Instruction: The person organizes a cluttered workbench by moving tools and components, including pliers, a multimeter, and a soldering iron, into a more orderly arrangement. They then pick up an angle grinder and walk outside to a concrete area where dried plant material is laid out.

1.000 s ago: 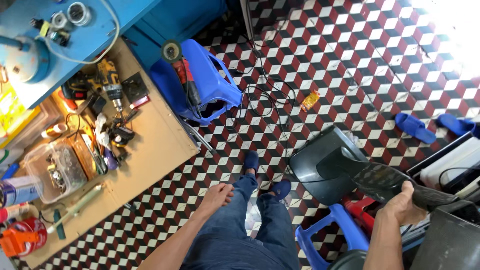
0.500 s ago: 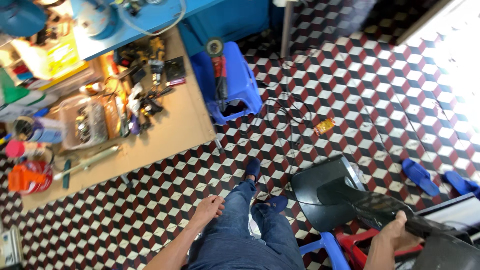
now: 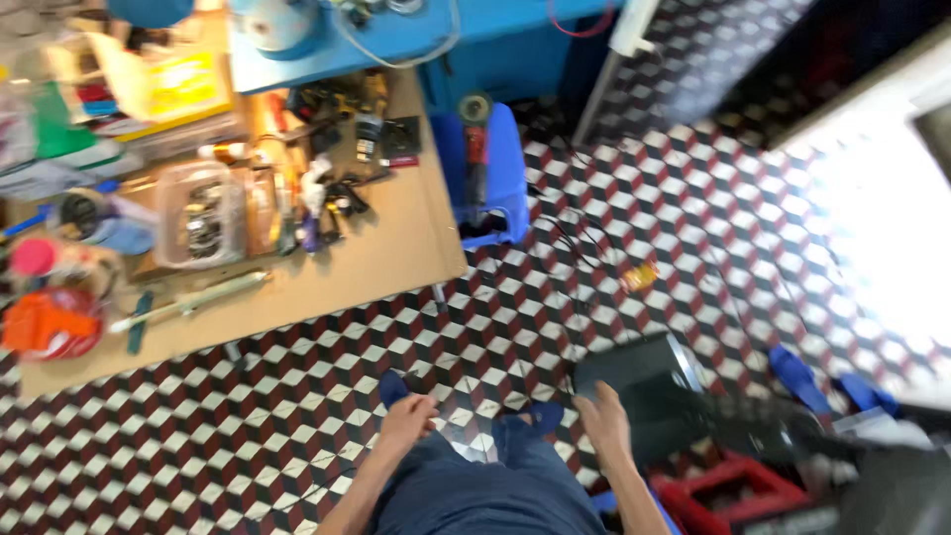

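A seated person in blue trousers looks down at a chequered tile floor (image 3: pixel 297 436); the left hand (image 3: pixel 408 420) rests on the left knee, fingers loosely curled and holding nothing; the right hand (image 3: pixel 604 424) lies flat and open, empty, at the near-left corner of a dark grey plastic casing (image 3: pixel 644 391), though motion blur hides whether skin actually touches it. The casing sits just to the right of and slightly beyond that hand, its long axis running away to the right toward blurred black equipment; the right hand is plainly the nearer of the two, the left well apart across both knees. A red crate (image 3: pixel 728 490) sits low beside the casing; blue slippers (image 3: pixel 797 376) lie further right. Beyond the knees stands a wooden workbench (image 3: pixel 396 253) crowded with tools, a clear plastic box (image 3: pixel 201 213) among them; a blue plastic stool (image 3: pixel 483 173) carries an angle grinder (image 3: pixel 477 149) beside it.
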